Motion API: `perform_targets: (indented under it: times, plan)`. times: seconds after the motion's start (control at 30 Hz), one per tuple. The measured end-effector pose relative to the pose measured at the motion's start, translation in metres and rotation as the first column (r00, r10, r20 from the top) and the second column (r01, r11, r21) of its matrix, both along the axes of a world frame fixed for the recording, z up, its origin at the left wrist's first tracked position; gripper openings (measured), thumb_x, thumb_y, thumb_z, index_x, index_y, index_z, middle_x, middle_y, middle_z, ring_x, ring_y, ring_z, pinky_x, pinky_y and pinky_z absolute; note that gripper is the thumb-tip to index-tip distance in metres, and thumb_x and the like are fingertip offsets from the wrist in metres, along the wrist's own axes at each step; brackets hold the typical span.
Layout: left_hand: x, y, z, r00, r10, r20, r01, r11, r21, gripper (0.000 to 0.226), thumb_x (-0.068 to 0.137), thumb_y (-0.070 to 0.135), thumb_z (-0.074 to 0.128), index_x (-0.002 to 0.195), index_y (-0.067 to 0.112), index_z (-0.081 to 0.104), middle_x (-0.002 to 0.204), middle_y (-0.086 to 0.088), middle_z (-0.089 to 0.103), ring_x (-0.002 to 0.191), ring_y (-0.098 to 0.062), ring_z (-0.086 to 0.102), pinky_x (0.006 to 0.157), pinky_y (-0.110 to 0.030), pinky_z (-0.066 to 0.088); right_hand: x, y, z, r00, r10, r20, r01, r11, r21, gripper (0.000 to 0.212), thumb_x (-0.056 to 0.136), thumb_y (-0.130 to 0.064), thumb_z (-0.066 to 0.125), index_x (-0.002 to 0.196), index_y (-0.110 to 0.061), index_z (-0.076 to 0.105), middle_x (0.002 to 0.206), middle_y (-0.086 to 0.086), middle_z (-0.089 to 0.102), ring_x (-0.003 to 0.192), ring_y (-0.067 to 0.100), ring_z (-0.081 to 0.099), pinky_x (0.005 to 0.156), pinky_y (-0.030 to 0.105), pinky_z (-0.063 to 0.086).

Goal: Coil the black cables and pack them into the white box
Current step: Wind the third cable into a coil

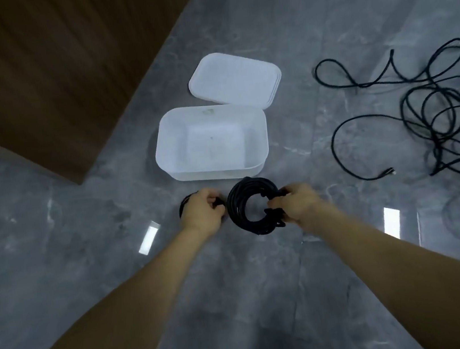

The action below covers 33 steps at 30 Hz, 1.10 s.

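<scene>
- The white box [176, 140] sits open on the grey floor [271, 302]. I can see its bare bottom.
- The white lid [234, 81] lies just behind the box, and its near edge touches the box's back rim.
- A round coil of black cable [237, 203] is just in front of the box, close to its front wall.
- The right hand [294, 203] holds this coil on the side away from the other hand. Its fingers are curled round the bundle and squeeze it.
- The left hand [202, 208] is in front of the box too, just beside the coil. Its fingers are curled round something black, which looks like a second small coil [184, 203]. Most of that one is hidden under the hand, so I cannot tell how big it is.
- Both bare arms reach out from the bottom of the view toward the box.
- A big loose tangle of black cable [438, 119] lies on the floor well to the right of the box. One plug end [388, 172] of it points toward the box's front right corner.
- A dark brown wood panel [44, 76] stands to the left of the box and behind it.
- Two bright patches of light shine on the floor in front of the box, one by each arm.
</scene>
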<state>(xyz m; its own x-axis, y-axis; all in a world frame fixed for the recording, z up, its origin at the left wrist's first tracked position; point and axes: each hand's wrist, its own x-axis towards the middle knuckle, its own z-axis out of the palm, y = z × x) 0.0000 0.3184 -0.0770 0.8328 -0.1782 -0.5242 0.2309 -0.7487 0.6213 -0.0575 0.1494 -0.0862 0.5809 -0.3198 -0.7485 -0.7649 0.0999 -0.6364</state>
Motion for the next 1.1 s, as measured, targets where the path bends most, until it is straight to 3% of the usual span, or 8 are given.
perform_targets:
  times: [0.07, 0.23, 0.33, 0.47, 0.53, 0.67, 0.93, 1.1]
  plan:
    - [0.003, 0.007, -0.016, 0.997, -0.069, 0.044, 0.067, 0.996, 0.055, 0.037, 0.088, 0.008, 0.061, 0.125, 0.007, 0.055, 0.126, -0.009, 0.058, 0.114, -0.021, 0.055, 0.091, -0.024, 0.041, 0.003, 0.003, -0.02, 1.0, 0.0, 0.006, 0.001, 1.0, -0.026, 0.012, 0.081, 0.001, 0.065, 0.09, 0.008, 0.059, 0.096, 0.031, 0.064, 0.095, 0.044, 0.064, 0.084, 0.055, 0.053]
    - [0.009, 0.025, -0.035, 0.986, -0.156, 0.061, 0.149, 0.983, 0.107, 0.039, 0.09, 0.006, 0.059, 0.128, 0.008, 0.053, 0.13, -0.008, 0.054, 0.118, -0.02, 0.051, 0.088, -0.02, 0.039, 0.015, 0.014, -0.052, 0.996, -0.07, 0.058, 0.075, 0.994, -0.076, 0.013, 0.083, -0.005, 0.067, 0.074, -0.007, 0.058, 0.087, 0.02, 0.062, 0.094, 0.041, 0.064, 0.085, 0.055, 0.052]
    - [0.01, 0.031, -0.04, 0.985, -0.155, 0.069, 0.147, 0.983, 0.109, 0.038, 0.091, 0.006, 0.057, 0.128, 0.008, 0.052, 0.132, -0.009, 0.052, 0.12, -0.02, 0.05, 0.088, -0.021, 0.038, 0.02, 0.015, -0.056, 0.997, 0.037, 0.074, -0.02, 0.974, -0.227, 0.017, 0.085, -0.013, 0.068, 0.092, 0.003, 0.066, 0.084, 0.014, 0.062, 0.084, 0.029, 0.063, 0.077, 0.038, 0.053]
    - [0.014, 0.025, -0.041, 0.984, -0.15, 0.098, 0.14, 0.986, 0.095, 0.037, 0.091, 0.011, 0.058, 0.128, 0.009, 0.053, 0.129, -0.008, 0.055, 0.118, -0.021, 0.052, 0.094, -0.025, 0.042, 0.02, 0.01, -0.053, 0.978, 0.206, 0.038, -0.181, 0.924, -0.336, 0.022, 0.09, -0.016, 0.061, 0.105, 0.0, 0.065, 0.085, 0.01, 0.058, 0.081, 0.021, 0.053, 0.068, 0.025, 0.038]
    - [0.015, 0.015, -0.037, 0.977, -0.165, 0.131, 0.154, 0.984, 0.092, 0.033, 0.091, 0.013, 0.058, 0.124, 0.01, 0.055, 0.125, -0.008, 0.059, 0.113, -0.023, 0.055, 0.099, -0.033, 0.045, 0.019, 0.007, -0.05, 0.97, 0.241, 0.023, -0.218, 0.911, -0.35, 0.026, 0.091, -0.016, 0.06, 0.112, 0.0, 0.062, 0.095, 0.013, 0.061, 0.089, 0.024, 0.056, 0.071, 0.026, 0.039]
    - [0.018, -0.013, -0.026, 0.953, -0.227, 0.201, 0.216, 0.973, 0.079, 0.032, 0.092, 0.016, 0.057, 0.123, 0.01, 0.055, 0.125, -0.007, 0.056, 0.112, -0.024, 0.055, 0.099, -0.037, 0.045, 0.019, -0.009, -0.039, 0.967, 0.245, 0.075, -0.205, 0.915, -0.347, 0.049, 0.09, -0.015, 0.062, 0.135, -0.003, 0.047, 0.137, 0.015, 0.051, 0.125, 0.027, 0.049, 0.102, 0.029, 0.038]
    - [0.006, -0.105, -0.011, 0.898, -0.338, 0.281, 0.344, 0.938, 0.029, 0.037, 0.092, 0.014, 0.055, 0.128, 0.009, 0.052, 0.13, -0.009, 0.052, 0.117, -0.024, 0.052, 0.1, -0.031, 0.041, -0.013, -0.087, -0.009, 0.977, 0.197, 0.084, -0.148, 0.904, -0.402, 0.049, 0.09, -0.01, 0.061, 0.136, -0.002, 0.046, 0.14, 0.018, 0.046, 0.126, 0.033, 0.046, 0.106, 0.041, 0.039]
    - [-0.015, -0.177, -0.006, 0.9, -0.347, 0.264, 0.373, 0.926, -0.056, 0.035, 0.092, 0.012, 0.056, 0.126, 0.006, 0.053, 0.128, -0.012, 0.054, 0.114, -0.026, 0.054, 0.098, -0.03, 0.041, -0.044, -0.158, 0.002, 0.991, 0.12, 0.062, -0.075, 0.871, -0.486, 0.044, 0.091, -0.011, 0.06, 0.132, -0.002, 0.049, 0.135, 0.018, 0.051, 0.122, 0.032, 0.05, 0.103, 0.035, 0.041]
